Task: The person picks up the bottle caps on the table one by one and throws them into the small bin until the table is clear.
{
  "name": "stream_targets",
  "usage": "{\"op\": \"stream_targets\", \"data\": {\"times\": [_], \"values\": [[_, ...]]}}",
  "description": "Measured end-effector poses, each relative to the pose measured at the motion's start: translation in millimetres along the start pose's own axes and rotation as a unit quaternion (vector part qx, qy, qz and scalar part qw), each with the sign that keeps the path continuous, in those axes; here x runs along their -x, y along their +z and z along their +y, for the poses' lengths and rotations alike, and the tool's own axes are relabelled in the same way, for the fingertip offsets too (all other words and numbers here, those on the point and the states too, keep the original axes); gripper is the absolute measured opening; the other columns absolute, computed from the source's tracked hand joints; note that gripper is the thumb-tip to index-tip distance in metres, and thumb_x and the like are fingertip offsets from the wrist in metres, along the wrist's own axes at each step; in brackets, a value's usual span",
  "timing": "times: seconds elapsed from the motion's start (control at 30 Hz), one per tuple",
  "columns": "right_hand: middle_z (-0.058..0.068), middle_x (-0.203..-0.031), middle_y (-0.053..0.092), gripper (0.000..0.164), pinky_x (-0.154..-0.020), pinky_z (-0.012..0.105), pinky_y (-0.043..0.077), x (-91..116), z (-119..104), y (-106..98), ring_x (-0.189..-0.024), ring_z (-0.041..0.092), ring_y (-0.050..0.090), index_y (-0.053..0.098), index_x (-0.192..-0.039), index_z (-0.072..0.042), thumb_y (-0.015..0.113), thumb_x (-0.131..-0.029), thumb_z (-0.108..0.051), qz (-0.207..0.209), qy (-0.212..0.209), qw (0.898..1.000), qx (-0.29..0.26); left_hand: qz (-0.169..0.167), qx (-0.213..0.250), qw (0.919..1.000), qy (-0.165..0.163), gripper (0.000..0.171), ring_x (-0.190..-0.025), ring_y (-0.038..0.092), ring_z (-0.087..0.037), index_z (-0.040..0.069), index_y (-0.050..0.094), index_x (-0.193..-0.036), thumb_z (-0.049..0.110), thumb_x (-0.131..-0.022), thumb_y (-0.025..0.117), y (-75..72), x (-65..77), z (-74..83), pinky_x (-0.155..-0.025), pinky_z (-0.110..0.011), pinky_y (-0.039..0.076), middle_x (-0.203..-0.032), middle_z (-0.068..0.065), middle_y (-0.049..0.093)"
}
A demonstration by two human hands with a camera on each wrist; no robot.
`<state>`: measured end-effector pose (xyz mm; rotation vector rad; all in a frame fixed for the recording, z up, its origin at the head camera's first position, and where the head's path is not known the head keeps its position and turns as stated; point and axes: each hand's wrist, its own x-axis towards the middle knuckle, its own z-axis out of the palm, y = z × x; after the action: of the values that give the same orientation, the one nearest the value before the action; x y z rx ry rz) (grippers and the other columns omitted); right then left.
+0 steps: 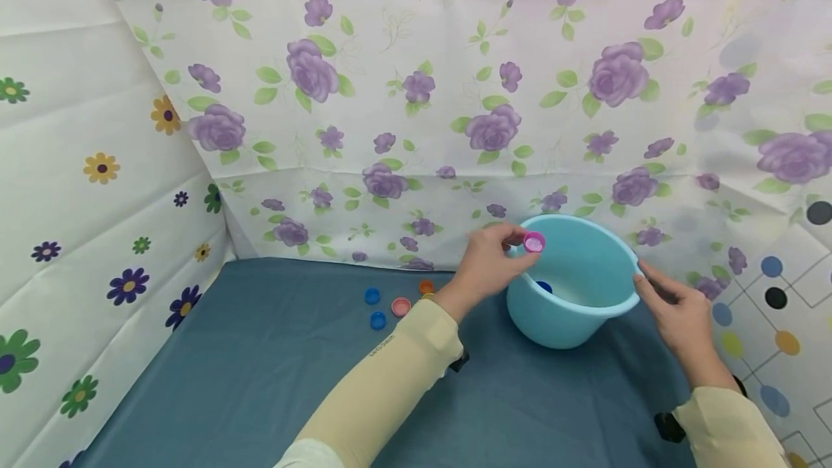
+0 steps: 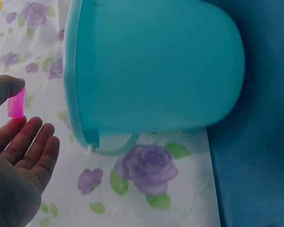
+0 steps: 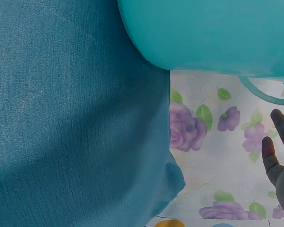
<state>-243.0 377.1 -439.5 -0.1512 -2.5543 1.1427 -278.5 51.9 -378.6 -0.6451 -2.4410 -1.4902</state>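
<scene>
Between thumb and fingertips my left hand (image 1: 489, 262) pinches a pink bottle cap (image 1: 534, 242) above the left rim of a light-blue bucket (image 1: 562, 323). The left wrist view shows the same pink cap (image 2: 17, 104) beside the bucket's rim, with the other fingers spread below. At the bucket's right side, my right hand (image 1: 682, 316) grips the rim with thumb and finger. In the right wrist view two of its fingers (image 3: 270, 158) stand off the bucket; its grip is outside that frame. A dark blue cap (image 1: 544, 286) lies inside the bucket, partly hidden by the rim.
Left of the bucket, blue caps (image 1: 378, 321), a pink-red cap (image 1: 401, 307) and an orange cap (image 1: 426, 287) lie on the blue cloth (image 1: 260, 381). A yellow one is partly hidden by the left arm. Flowered sheets (image 1: 364, 128) stand behind and beside the cloth.
</scene>
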Motion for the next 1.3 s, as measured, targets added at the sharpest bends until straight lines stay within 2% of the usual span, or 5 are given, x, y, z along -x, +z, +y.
{"op": "stream_targets", "data": {"times": [0.2,0.3,0.6,1.03,1.3], "values": [[-0.003,-0.130,0.057,0.044,-0.065,0.000,0.042,0.1,-1.0,1.0,-0.089,-0.026,0.046,0.055,-0.130,-0.036,0.058,-0.087,-0.049,0.009,-0.004,1.000,-0.001,-0.019,-0.004,0.9998,0.006,0.028,-0.096,0.057,-0.002,0.030,0.064,-0.106,0.046,-0.083,0.066,18.3,-5.6,3.8,-0.080,-0.019,0.050,-0.103,0.017,0.064],[-0.003,-0.129,0.058,0.044,-0.066,0.000,0.043,-0.2,-1.1,1.8,-0.089,-0.026,0.047,0.055,-0.129,-0.035,0.059,-0.087,-0.048,0.012,-0.008,1.000,-0.005,-0.032,-0.003,0.9994,0.015,0.027,-0.099,0.058,-0.002,0.030,0.064,-0.107,0.044,-0.084,0.066,25.8,-7.0,6.6,-0.082,-0.020,0.050,-0.103,0.018,0.063],[-0.006,-0.129,0.058,0.043,-0.068,0.000,0.043,-0.5,-1.0,2.9,-0.091,-0.025,0.048,0.056,-0.129,-0.034,0.059,-0.088,-0.046,0.018,-0.014,1.000,-0.016,-0.069,-0.021,0.9973,0.010,0.026,-0.103,0.058,0.000,0.031,0.065,-0.107,0.042,-0.084,0.067,43.2,-11.0,15.0,-0.084,-0.019,0.050,-0.104,0.018,0.064],[-0.003,-0.127,0.060,0.042,-0.067,0.000,0.044,-1.2,0.1,4.0,-0.090,-0.023,0.051,0.057,-0.128,-0.033,0.060,-0.088,-0.045,0.025,-0.019,0.999,-0.016,-0.125,-0.063,0.9902,-0.006,0.029,-0.107,0.056,0.003,0.033,0.063,-0.112,0.042,-0.085,0.066,52.4,-10.1,16.5,-0.088,-0.020,0.049,-0.109,0.020,0.062],[-0.003,-0.127,0.060,0.042,-0.067,0.000,0.043,-1.6,1.4,4.4,-0.090,-0.024,0.050,0.057,-0.128,-0.035,0.060,-0.087,-0.046,0.028,-0.020,0.999,-0.011,-0.136,-0.087,0.9867,-0.016,0.040,-0.113,0.055,0.003,0.030,0.059,-0.123,0.046,-0.085,0.064,52.4,-9.0,16.7,-0.091,-0.019,0.048,-0.121,0.015,0.060]]}}
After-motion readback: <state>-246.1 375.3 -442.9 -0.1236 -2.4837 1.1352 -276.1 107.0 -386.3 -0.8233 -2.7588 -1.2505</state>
